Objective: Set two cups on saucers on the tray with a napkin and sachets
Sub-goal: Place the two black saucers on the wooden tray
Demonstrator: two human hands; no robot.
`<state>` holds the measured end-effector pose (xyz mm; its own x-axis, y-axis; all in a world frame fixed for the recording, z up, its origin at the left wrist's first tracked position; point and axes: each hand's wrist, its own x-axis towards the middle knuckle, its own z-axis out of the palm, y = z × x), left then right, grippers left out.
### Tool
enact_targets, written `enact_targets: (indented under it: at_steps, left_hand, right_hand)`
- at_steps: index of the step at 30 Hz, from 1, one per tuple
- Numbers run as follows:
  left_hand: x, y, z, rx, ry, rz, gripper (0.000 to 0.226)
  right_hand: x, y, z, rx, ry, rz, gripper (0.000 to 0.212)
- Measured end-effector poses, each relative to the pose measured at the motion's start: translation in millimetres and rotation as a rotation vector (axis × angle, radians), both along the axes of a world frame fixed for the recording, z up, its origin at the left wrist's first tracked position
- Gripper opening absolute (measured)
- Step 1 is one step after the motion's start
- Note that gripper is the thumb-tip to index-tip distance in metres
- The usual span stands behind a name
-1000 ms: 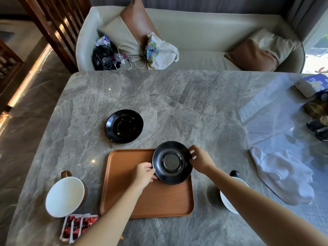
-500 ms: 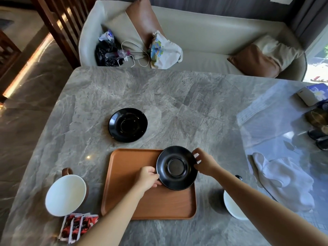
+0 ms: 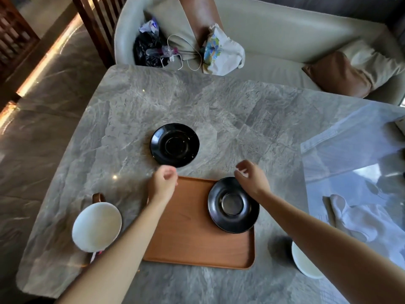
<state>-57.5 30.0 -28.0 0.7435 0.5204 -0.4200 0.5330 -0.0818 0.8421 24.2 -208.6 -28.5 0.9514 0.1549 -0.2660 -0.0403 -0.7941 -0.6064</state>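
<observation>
A black saucer (image 3: 233,205) lies on the right half of the brown wooden tray (image 3: 192,233). A second black saucer (image 3: 174,145) sits on the marble table beyond the tray. My left hand (image 3: 162,183) hovers just short of that second saucer, fingers loosely curled, holding nothing. My right hand (image 3: 252,178) floats above the far rim of the tray's saucer, fingers apart and empty. A white cup with a brown handle (image 3: 96,227) stands left of the tray. Another white cup (image 3: 305,263) shows partly under my right forearm. The sachets (image 3: 97,253) peek out beneath my left arm.
A white cloth napkin (image 3: 359,218) lies at the right on a glossy patch of the table (image 3: 241,110). Behind the table a beige sofa (image 3: 285,40) holds cushions, bags and a cable. A wooden chair (image 3: 96,23) stands at the far left.
Both hands let go of the saucer on the tray and rose; my left hand moved toward the far saucer. The camera tilted and moved closer.
</observation>
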Motion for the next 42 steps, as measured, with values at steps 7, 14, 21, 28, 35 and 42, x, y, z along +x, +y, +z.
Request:
enact_targets:
  at_steps: [7,14,21,28,35,42]
  left_hand:
    - [45.8,64.7,-5.2,0.033,0.009,0.243,0.028]
    - [64.4,78.7,-17.9,-0.106,0.132,0.091,0.049]
    - [72.0,86.7,-11.8,-0.137,0.199,-0.083,0.047]
    - [48.0,89.9,5.6,-0.083,0.187,-0.209,0.026]
    - [-7.4,66.3,11.2,-0.042,0.245,-0.364,0.033]
    - [-19.2,68.3,9.7,0.068,0.351,-0.487,0.021]
  right_hand:
    - [25.9,106.5,-0.6,0.246,0.145,0.04,0.039]
    - [42.8,144.0,-9.3,0.593,0.544,-0.356,0.044]
    - [37.2,148.3,-17.8,0.485,0.531,-0.299,0.056]
    - [33.8,122.0,-2.9,0.471,0.414,-0.113,0.03]
    - [19.0,104.1,0.1,0.121,0.286,0.14,0.008]
    - [0.8,101.8,-2.6,-0.147,0.274,0.238,0.017]
